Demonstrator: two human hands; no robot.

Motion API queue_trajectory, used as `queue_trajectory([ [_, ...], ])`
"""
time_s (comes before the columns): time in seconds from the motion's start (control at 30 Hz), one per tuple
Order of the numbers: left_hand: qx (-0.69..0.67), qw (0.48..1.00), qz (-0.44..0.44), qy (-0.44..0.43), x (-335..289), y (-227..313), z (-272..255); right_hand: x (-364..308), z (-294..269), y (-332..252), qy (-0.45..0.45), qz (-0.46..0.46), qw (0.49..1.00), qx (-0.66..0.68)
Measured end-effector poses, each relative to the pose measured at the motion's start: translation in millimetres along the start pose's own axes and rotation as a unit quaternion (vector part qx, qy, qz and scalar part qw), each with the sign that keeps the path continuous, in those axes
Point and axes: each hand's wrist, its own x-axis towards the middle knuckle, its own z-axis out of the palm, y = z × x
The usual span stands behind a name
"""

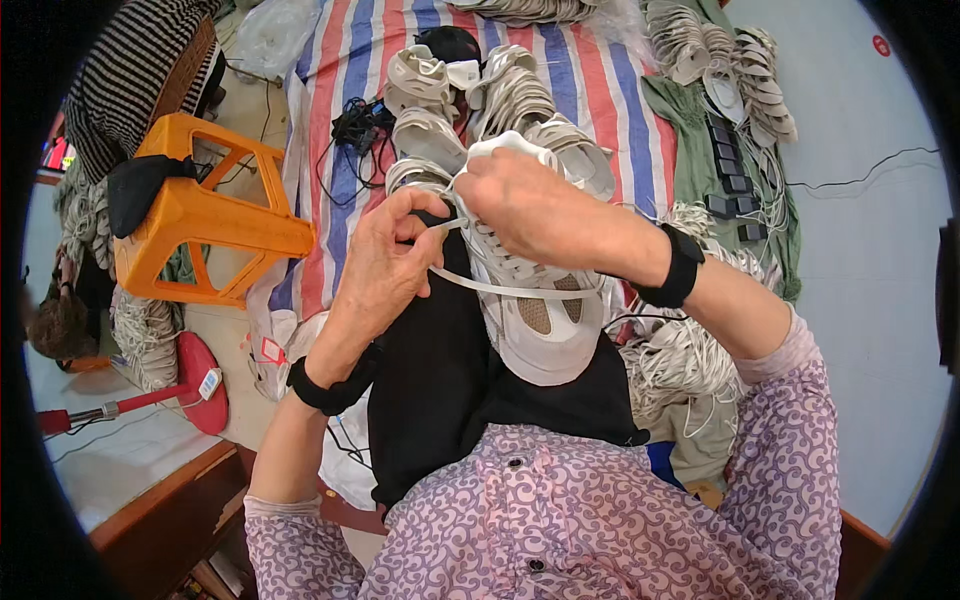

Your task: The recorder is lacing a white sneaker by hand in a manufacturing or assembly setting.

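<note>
A white and grey shoe upper [550, 350] with beige mesh at the toe rests across my black-clad lap, toe toward me. A flat white shoelace [525, 293] is threaded through its eyelets, and a slack length loops across the toe. My left hand [385, 255], beside the shoe's left edge, pinches the lace between thumb and fingers. Over the upper part of the shoe, my right hand [535, 205] is closed close to the eyelets. Its fingertips are turned away, so what they grip is hidden. Black bands circle both wrists.
Beyond my lap, several stacked shoe uppers [515, 100] lie on a striped sheet [340, 60]. An orange stool [185, 235] stands left. Bundled white laces [675, 365] lie to the right, with more stacked pieces [765, 85] at the far right. Black cables [360, 125] lie on the sheet.
</note>
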Motion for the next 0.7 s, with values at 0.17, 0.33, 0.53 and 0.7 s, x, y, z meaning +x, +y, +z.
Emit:
queue_trajectory([
  [0.17, -0.012, 1.000, 0.017, 0.003, 1, -6, 0, 0, -2, -11, -0.044, 0.014, 0.998, -0.039],
  [0.33, -0.023, 0.999, 0.033, -0.002, -2, -13, 0, -2, -8, 7, -0.054, -0.009, 0.998, -0.041],
  [0.53, 0.185, 0.974, 0.133, 0.014, -10, -7, -2, -14, -92, 123, 0.137, 0.092, 0.956, -0.242],
  [0.7, 0.302, 0.932, 0.194, -0.044, -3, 3, -1, -81, -171, 201, 0.144, 0.338, 0.918, -0.151],
])
